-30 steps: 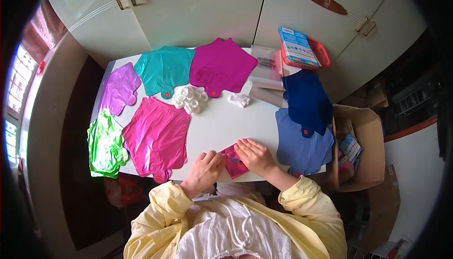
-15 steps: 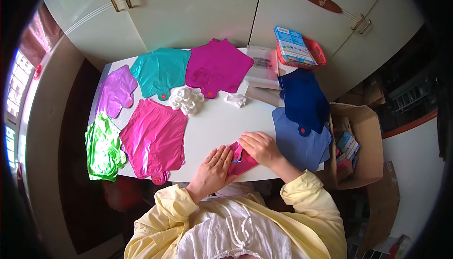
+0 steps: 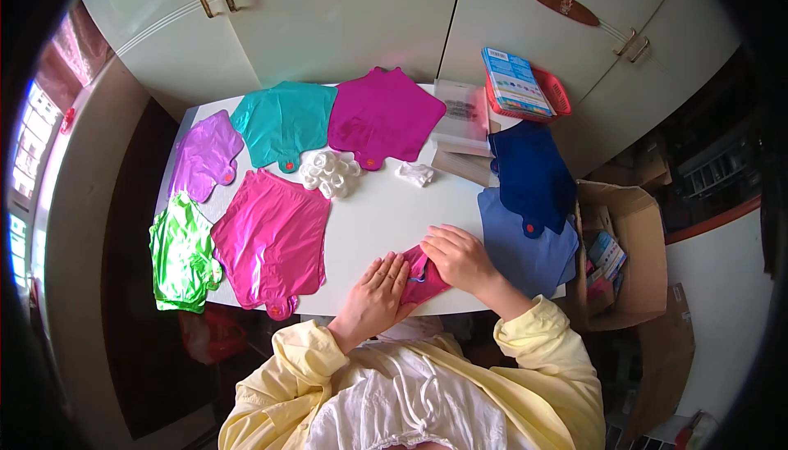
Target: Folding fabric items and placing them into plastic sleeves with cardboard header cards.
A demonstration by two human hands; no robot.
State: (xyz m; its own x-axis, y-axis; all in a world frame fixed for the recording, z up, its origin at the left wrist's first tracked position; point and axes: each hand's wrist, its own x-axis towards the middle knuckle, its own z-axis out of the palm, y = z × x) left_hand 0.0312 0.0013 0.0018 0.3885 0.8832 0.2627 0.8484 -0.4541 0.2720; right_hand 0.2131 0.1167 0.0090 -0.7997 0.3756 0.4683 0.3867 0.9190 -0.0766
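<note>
A deep-pink folded foil piece [image 3: 422, 287], apparently a flat balloon with a small blue-edged mark, lies at the table's near edge. My left hand [image 3: 375, 292] rests flat on its left side, fingers straight and close together. Across its upper right side lies my right hand [image 3: 461, 263], fingers stretched and slightly bent, partly covering the foil. To the left is a larger pile of flat pink foil balloons [image 3: 275, 241]. Beyond my hands sit a heap of white ribbon rolls [image 3: 328, 174] and a small crumpled white piece [image 3: 415, 173].
Flat foil balloons in green [image 3: 180, 253], lilac [image 3: 205, 155], teal [image 3: 283, 122], magenta [image 3: 386, 118], navy [image 3: 533, 175] and dusty blue [image 3: 521, 257] ring the white table. Clear packaging [image 3: 460, 114] and a red basket [image 3: 556, 93] stand behind. A cardboard box [image 3: 640, 245] is at right.
The whole view has shifted slightly. Both hands stay on the folded pink foil, with hardly any movement of their own.
</note>
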